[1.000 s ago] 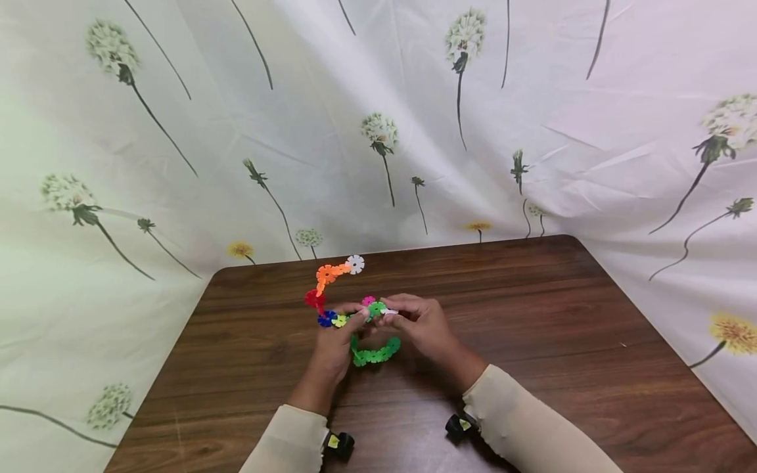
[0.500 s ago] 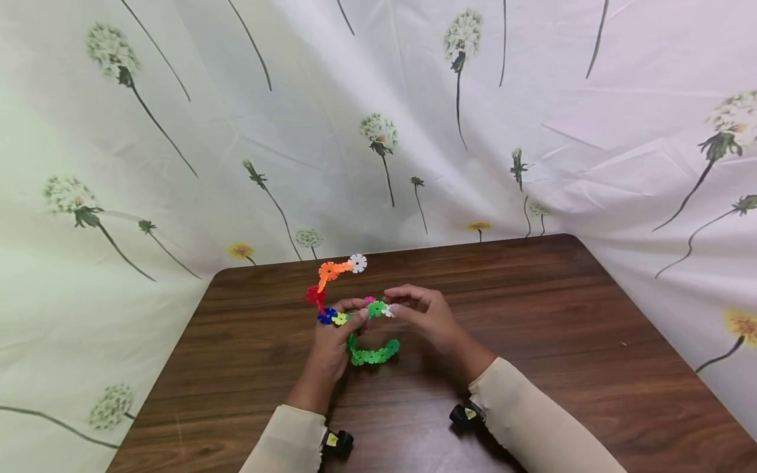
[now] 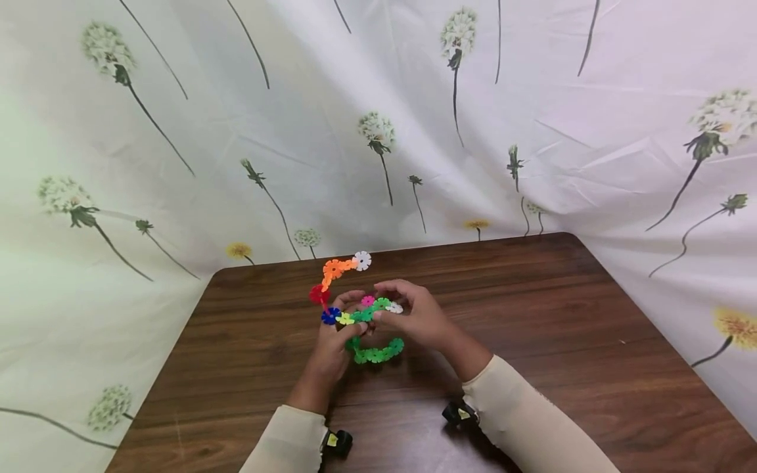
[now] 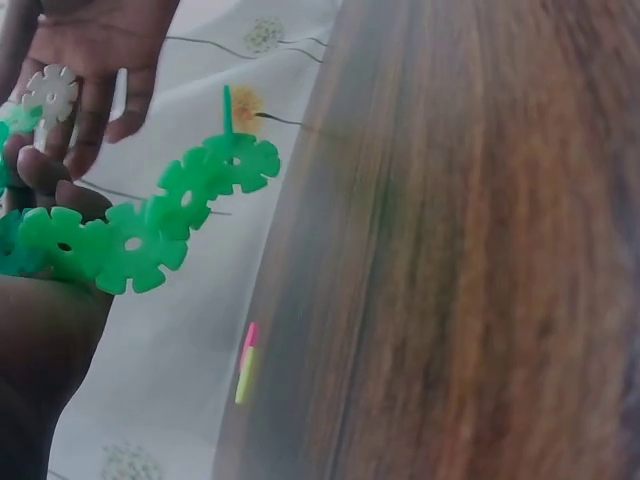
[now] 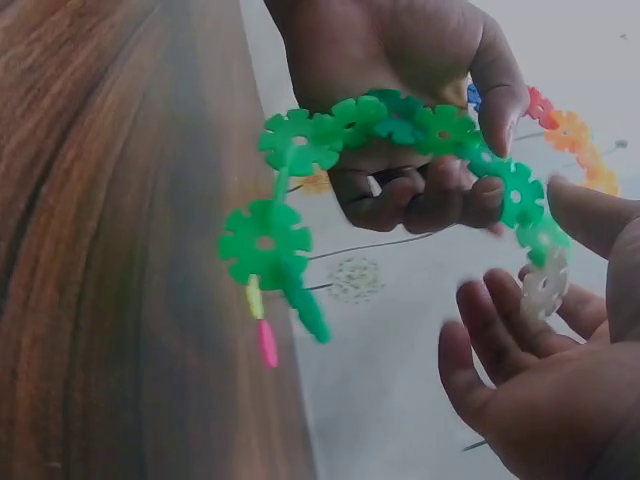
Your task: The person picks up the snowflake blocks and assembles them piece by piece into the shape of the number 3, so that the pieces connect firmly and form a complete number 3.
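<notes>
A long curved chain of flower-shaped plastic discs (image 3: 377, 355) runs through my left hand (image 3: 336, 348), which grips its green stretch between thumb and fingers. From that hand, yellow, blue, red and orange discs (image 3: 334, 269) rise to a white disc (image 3: 362, 261). A green branch (image 4: 135, 245) curves below the hand. My right hand (image 3: 418, 316) is around the other end, thumb close to the green disc (image 5: 520, 195). Its fingers (image 5: 490, 330) are spread loosely behind the whitish end disc (image 5: 545, 285).
A pink disc (image 3: 368, 301) shows just past the chain. In the left wrist view a yellow piece (image 4: 245, 375) and the pink one appear edge-on at the table surface. The brown wooden table (image 3: 532, 295) meets a dandelion-print cloth (image 3: 296, 131) at its back edge.
My right hand eased its pinch on the whitish end disc, drew slightly right, then moved left along the chain. The left hand keeps its grip, and the chain has shifted slightly right.
</notes>
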